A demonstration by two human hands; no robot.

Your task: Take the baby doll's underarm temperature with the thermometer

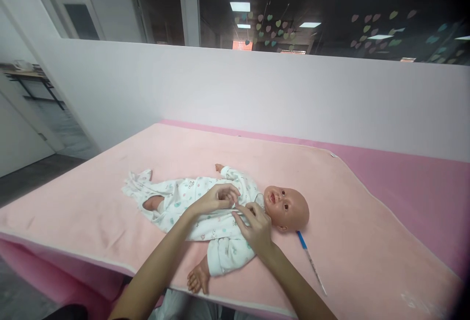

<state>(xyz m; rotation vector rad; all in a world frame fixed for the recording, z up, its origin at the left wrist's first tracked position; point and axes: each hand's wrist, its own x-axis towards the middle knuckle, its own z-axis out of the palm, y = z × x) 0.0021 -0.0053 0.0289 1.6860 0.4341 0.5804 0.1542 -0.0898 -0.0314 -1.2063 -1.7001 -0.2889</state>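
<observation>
A baby doll (pixel 290 207) lies on its back in a white patterned romper (pixel 183 192), its head to the right. My left hand (pixel 218 197) is over the doll's chest, fingers bent and pinched at the romper's front. Close beside it, my right hand (pixel 257 227) has its thumb and index finger on a fold of the romper's front, near the neck. The fingertips of both hands nearly meet. Exactly what bit of cloth or fastener lies between them is too small to make out. One bare leg of the doll shows through an opening in the romper.
A thin clear stick with a blue end (pixel 311 261), like a thermometer, lies right of the doll's head. A pale pink blanket (pixel 348 222) covers the table over a darker pink cloth (pixel 414 192). A white low wall (pixel 257 94) stands behind.
</observation>
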